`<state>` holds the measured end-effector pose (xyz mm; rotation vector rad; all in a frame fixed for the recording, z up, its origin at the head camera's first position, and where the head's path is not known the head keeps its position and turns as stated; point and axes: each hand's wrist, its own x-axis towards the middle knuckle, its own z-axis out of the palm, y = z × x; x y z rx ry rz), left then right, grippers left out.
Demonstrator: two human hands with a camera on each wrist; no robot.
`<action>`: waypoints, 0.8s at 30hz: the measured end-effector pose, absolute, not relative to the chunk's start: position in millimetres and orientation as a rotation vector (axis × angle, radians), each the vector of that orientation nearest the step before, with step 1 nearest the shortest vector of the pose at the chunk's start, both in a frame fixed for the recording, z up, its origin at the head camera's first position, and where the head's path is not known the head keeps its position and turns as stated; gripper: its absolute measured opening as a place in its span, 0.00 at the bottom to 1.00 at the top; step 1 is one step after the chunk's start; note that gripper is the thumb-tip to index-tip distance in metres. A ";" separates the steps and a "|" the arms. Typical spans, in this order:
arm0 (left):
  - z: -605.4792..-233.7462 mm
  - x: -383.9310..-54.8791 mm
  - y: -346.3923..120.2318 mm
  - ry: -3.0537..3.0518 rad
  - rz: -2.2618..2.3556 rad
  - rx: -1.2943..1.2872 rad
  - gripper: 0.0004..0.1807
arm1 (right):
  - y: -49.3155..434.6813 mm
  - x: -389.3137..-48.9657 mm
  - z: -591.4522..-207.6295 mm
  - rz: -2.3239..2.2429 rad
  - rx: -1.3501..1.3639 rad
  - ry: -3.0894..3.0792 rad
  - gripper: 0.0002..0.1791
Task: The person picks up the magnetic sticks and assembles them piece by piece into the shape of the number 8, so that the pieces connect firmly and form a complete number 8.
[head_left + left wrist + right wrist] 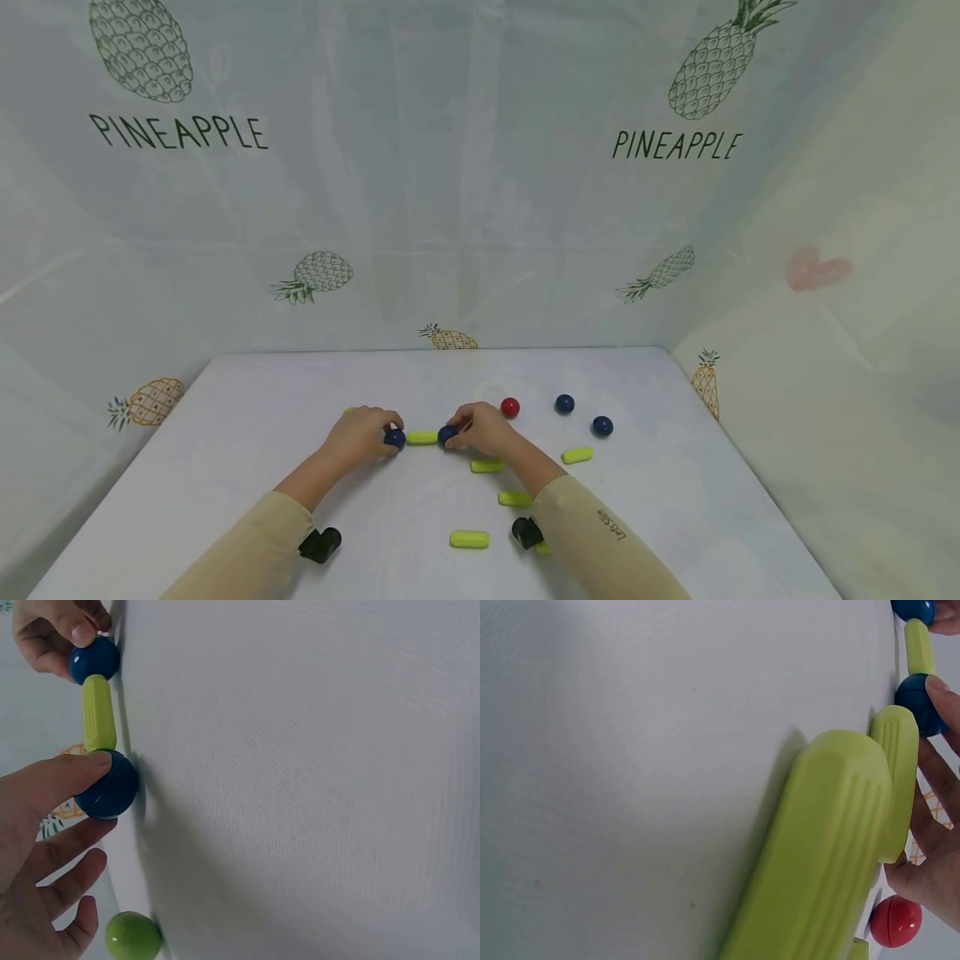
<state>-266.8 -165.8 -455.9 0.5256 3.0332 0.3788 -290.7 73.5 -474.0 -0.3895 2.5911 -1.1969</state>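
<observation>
The left hand (pixel 360 434) pinches the left blue ball (pixel 395 438), the right hand (pixel 483 428) the right blue ball (pixel 446 436); uneven pressure could skew the ribbed lime rod (pixel 422 437) between

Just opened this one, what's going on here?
A person works with both hands on a white tabletop. The left hand grips one blue ball, the right hand a second blue ball, with a yellow-green stick in line between them; whether it is firmly joined is unclear. A red ball, two other blue balls and more sticks lie about, and a green ball sits near the left hand.
</observation>
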 end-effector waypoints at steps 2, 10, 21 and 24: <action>-456.1 -266.6 -165.2 3.031 0.382 0.525 0.18 | 73.5 -290.8 -474.1 -1.199 -0.392 2.589 0.11; -456.2 -267.1 -165.0 3.029 0.390 0.531 0.18 | 73.5 -290.8 -473.9 -1.185 -0.400 2.596 0.11; -454.2 -269.1 -185.2 3.056 0.422 0.511 0.21 | 74.4 -291.9 -475.0 -1.193 -0.410 2.598 0.11; -453.0 -269.4 -192.0 3.060 0.421 0.510 0.21 | 74.3 -291.4 -474.8 -1.187 -0.423 2.601 0.11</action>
